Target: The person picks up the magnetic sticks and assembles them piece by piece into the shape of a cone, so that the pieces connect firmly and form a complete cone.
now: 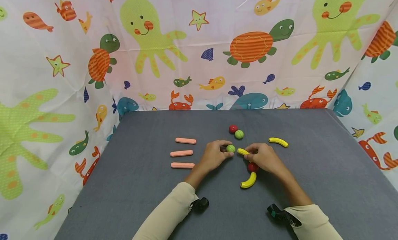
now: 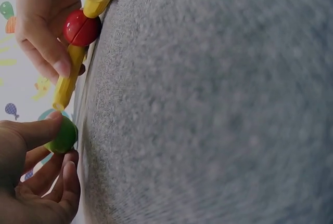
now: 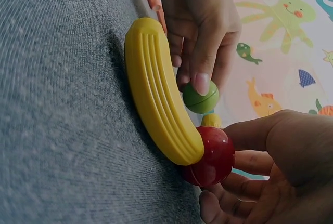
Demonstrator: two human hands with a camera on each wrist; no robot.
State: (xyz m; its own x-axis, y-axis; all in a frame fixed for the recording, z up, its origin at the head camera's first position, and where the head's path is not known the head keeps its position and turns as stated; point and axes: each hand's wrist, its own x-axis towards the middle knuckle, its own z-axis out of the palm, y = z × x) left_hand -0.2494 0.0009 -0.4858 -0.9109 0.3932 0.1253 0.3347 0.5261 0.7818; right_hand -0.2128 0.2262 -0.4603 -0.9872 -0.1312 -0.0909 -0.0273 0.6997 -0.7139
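My left hand [image 1: 214, 154] pinches a green ball [image 1: 230, 148] between thumb and fingers, a little above the cloth. My right hand [image 1: 263, 157] grips a yellow curved stick [image 2: 69, 81] whose near end joins a red ball [image 3: 214, 156]. A second yellow curved stick [image 3: 158, 91] extends from that red ball toward the wrist cameras and lies along the cloth. In the left wrist view the held stick's free end, with a hole in it, is close to the green ball. Whether they touch I cannot tell.
Three pink sticks [image 1: 181, 153] lie to the left on the grey cloth-covered table [image 1: 140, 205]. Behind the hands are another red ball [image 1: 233, 129] and a green ball [image 1: 239, 134]. One more yellow curved stick [image 1: 278, 142] lies to the right. A patterned curtain [image 1: 199, 67] stands behind.
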